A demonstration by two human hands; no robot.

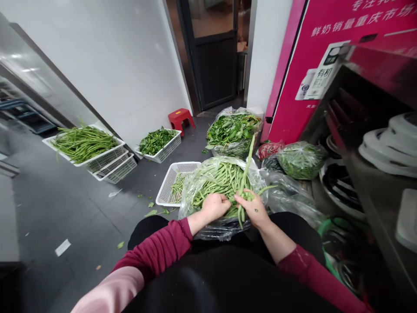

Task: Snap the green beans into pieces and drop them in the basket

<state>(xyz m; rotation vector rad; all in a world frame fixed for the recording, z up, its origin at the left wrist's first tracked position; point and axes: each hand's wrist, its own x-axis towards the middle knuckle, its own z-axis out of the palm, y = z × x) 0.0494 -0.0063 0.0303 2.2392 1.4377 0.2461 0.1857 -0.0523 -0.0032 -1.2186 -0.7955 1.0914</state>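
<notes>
Clock centred on the bag, twelve o'clock pointing away from the seated person.

Centre: long, slim green beans (221,176) heap in a crumpled clear plastic bag (216,230) before the person's knees. Right hand (254,208) pinches several beans between thumb and fingers, ends jutting above and below. Left hand (215,206) just beside, fingers curled closed over the heap; cannot tell what, if anything, they pinch.

Nine o'clock: shallow white perforated plastic basket (162,190), a few beans inside, partly covered by the bag. Further out, towards ten, stacked white baskets (112,171) piled with long green stems (86,144). Eleven: low red plastic stool (181,116).

Twelve: bulging bag of leafy greens (233,129), standing between the beans and a dark-framed door (213,69). Two: clear bag of greens (301,158). Three: metal shelf (355,163) hems in that side. Four: green-rimmed tub (329,256), contents unclear.
</notes>
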